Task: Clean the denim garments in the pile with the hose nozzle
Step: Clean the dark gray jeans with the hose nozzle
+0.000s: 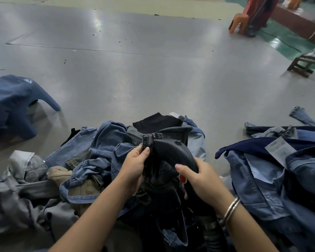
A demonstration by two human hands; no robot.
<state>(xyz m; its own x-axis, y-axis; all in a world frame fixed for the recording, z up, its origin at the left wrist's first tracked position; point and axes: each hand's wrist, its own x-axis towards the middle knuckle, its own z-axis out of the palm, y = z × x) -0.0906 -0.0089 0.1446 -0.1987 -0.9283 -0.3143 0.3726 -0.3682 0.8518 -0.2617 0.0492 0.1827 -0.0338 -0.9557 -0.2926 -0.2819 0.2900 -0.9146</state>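
- The dark garment [149, 142] is pinched at its waistband by the left hand [135, 164], thumb on top and fingers curled beneath the cloth.
- The black nozzle [171, 150] is gripped by the right hand [202, 180], fingers wrapped round its curved body, thumb laid across the top; a bangle [229, 210] is worn on that wrist.
- The nozzle's wide mouth is pressed against the dark garment just beside the left thumb.
- A ribbed hose [213, 233] is seen running down from the nozzle toward the lower edge of the view, partly hidden by the right forearm.
- The pile [84, 160] of blue and grey denim is spread on the floor [135, 70] under both arms.
- A second heap [280, 170], with a paper tag showing, is lying to the right, apart from the pile.
- A blue stool [13, 104] is seen at the left; an orange chair [238, 22] and a wooden stool [305, 64] are set far off to the right.
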